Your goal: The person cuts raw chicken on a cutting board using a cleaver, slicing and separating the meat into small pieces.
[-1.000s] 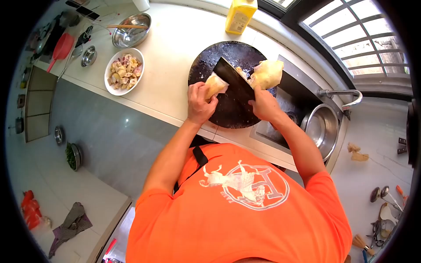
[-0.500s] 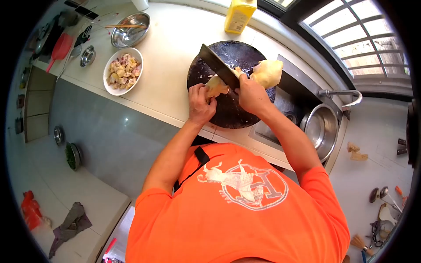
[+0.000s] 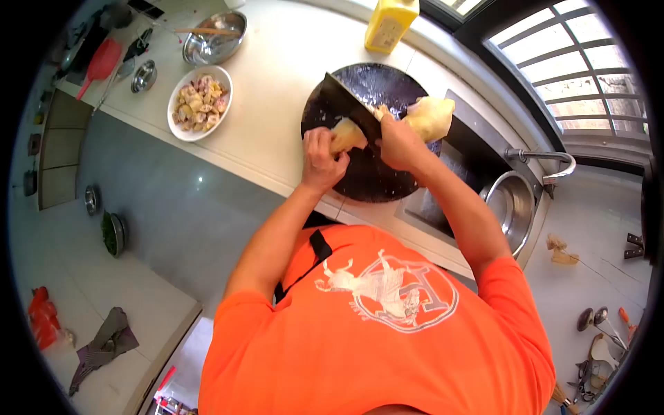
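On a round dark chopping board point(image 3: 373, 176), my left hand point(image 3: 323, 159) grips a pale yellow piece of meat point(image 3: 348, 135) near the board's left edge. My right hand point(image 3: 401, 143) is closed on the handle of a wide dark cleaver point(image 3: 346, 101), whose blade points up and to the left, just beyond the held piece. A larger piece of pale meat with skin point(image 3: 431, 119) lies at the board's right edge, beside my right hand. The cleaver's handle is mostly hidden by my fingers.
Left on the counter point(image 3: 266, 83) are a white bowl of chopped meat point(image 3: 200, 104), a steel bowl with chopsticks point(image 3: 214, 48) and a small steel bowl point(image 3: 144, 76). A yellow bottle point(image 3: 391, 26) stands behind the board. Right of it are a sink point(image 3: 427, 209) and a steel basin point(image 3: 510, 207).
Compared with a second ago, my right hand and the cleaver have shifted left, closer to the held piece. My left hand still grips that piece. The whole view has tilted slightly.
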The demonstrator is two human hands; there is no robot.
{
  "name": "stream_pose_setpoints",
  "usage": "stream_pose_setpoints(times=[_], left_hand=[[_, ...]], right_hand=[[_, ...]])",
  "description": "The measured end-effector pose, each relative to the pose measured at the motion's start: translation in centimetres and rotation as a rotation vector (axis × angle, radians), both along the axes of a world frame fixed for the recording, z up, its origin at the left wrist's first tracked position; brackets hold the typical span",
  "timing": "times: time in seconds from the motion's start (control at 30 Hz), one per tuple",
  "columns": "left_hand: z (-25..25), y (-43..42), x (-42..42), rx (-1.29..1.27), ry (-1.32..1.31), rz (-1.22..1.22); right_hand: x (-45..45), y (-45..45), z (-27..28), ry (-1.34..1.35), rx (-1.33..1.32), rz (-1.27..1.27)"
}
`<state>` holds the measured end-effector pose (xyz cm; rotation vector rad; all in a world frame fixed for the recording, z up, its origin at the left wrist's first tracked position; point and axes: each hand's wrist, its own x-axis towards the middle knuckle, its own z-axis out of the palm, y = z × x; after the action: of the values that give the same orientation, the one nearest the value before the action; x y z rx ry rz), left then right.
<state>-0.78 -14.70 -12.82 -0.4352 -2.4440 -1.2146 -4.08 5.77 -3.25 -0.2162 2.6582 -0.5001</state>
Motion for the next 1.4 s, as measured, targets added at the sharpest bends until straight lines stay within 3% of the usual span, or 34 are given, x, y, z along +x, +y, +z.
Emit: stream_pose_setpoints(times=[0.23, 0.37, 0.57, 0.83, 0.93, 1.1, 1.13, 1.17, 1.23, 1.4], left_hand=[[-0.2, -1.3, -1.3, 0.045, -0.038, 0.103], [0.6, 0.7, -0.4, -0.063, -0.007, -0.045], [-0.5, 1.0, 0.0, -0.032, 0.009, -0.025], [-0.2, 1.0, 0.0, -0.031, -0.021, 0.01], [-0.1, 1.0, 0.1, -0.024, -0.04, 0.006], [-0.8, 0.9, 0.1, 0.008, -0.048, 0.004], [-0.8, 0.9, -0.1, 0.021, -0.058, -0.002], [-0.6, 0.9, 0.0, 0.036, -0.068, -0.012], [-0.5, 0.9, -0.6, -0.008, -0.024, 0.001], [-0.5, 0.6, -0.3, 0.004, -0.054, -0.017]], right_hand=[[4.6, 2.9, 2.0, -0.124, 0.043, -0.189], [5.0, 2.9, 1.1, 0.109, -0.048, -0.235], [3.9, 0.5, 3.8, 0.4, -0.143, -0.191], [3.0, -0.9, 1.0, 0.156, 0.013, -0.137], [2.9, -1.1, 3.1, 0.272, -0.037, -0.141], [2.6, -2.4, 9.5, 0.784, -0.352, -0.141], [2.7, -2.2, 6.7, 0.733, -0.195, -0.147], [2.3, -2.4, 2.1, 0.286, 0.12, -0.167], [2.1, -2.1, 0.0, 0.098, 0.1, -0.061], [1.5, 0.8, -1.1, 0.063, 0.003, -0.064]])
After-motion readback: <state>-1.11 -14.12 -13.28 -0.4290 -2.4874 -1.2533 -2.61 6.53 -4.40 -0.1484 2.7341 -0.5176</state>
